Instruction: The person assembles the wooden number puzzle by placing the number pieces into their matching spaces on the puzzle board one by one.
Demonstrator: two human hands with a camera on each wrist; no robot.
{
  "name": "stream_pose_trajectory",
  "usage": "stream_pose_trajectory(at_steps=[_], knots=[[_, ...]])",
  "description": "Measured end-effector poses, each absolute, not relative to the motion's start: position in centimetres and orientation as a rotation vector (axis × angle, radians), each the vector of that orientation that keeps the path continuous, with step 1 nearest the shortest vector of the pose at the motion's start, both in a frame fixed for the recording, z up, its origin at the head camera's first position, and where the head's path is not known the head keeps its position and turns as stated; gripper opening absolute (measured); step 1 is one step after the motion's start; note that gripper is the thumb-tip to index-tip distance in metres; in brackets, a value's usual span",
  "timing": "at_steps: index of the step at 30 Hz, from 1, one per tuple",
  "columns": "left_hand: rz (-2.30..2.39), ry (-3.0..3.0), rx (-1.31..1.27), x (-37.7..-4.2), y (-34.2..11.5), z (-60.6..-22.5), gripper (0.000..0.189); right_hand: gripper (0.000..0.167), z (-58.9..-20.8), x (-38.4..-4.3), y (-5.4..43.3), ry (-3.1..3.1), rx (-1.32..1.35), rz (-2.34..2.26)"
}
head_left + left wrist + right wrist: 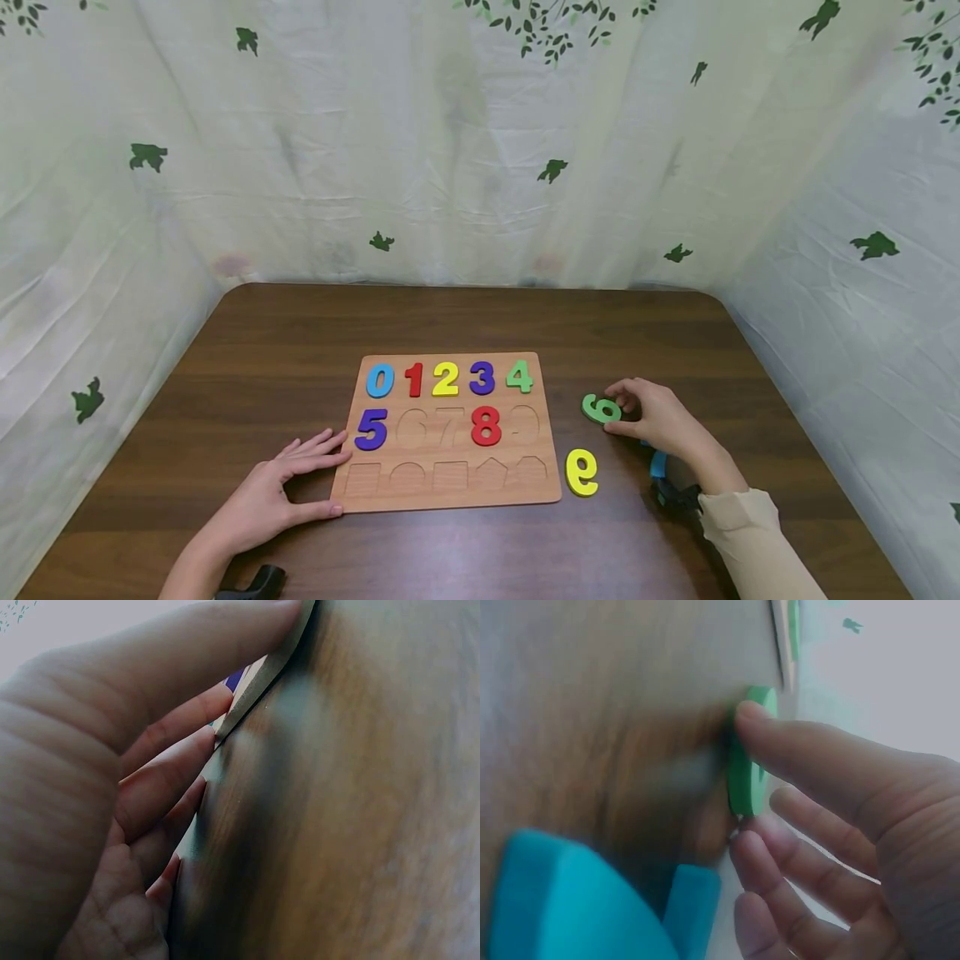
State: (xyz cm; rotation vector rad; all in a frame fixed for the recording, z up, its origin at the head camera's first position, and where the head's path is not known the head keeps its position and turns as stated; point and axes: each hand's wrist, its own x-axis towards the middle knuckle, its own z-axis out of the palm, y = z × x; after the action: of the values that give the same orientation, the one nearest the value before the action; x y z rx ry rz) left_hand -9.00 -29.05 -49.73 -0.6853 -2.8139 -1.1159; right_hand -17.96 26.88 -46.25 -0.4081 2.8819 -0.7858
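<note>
1. Closest to me is my left hand, fingers stretched out and thumb spread, touching the left edge of the board. It isn't gripping anything, just resting there, which I reckon is enough to stop a flat slab skating about.
2. Right of the board's near corner lies a yellow piece, loose on the table. Looks light and rigid, so I'd pinch it by the outer edges.
3. There's also a blue piece under my right wrist, partly hidden in the head view.
4. My right hand is pinching the green piece, thumb on one edge, fingertips at the other. It's off to the board's right, near the table surface. Probably weighs next to nothing, stiff, hard to break; the painted-looking face might be slick, so the thick side edges are the spot to hold.
5. The board looks like thin wood: 0 to 5 and 8 filled, other recesses bare.
6. Past the tabletop hangs a pale leaf-print curtain.
</note>
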Motion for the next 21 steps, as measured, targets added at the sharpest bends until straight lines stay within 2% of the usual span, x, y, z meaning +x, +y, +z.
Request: stream_pose_trajectory(at_steps=[5, 10, 21], knots=[[-1.114, -2.826, -0.679, -9.0, -29.0, -49.7, 0.065, 0.061, -45.9, -17.1, 26.8, 2.82, -0.4, -0.834], [-1.113, -2.833, -0.671, -9.0, -29.1, -49.7, 0.065, 0.065, -45.9, -16.9, 26.7, 2.74, -0.448, -0.903], [-1.107, -2.836, -0.67, -8.9, -29.1, -49.7, 0.066, 0.074, -46.6, -18.7, 27.3, 2.611, -0.493, -1.024]])
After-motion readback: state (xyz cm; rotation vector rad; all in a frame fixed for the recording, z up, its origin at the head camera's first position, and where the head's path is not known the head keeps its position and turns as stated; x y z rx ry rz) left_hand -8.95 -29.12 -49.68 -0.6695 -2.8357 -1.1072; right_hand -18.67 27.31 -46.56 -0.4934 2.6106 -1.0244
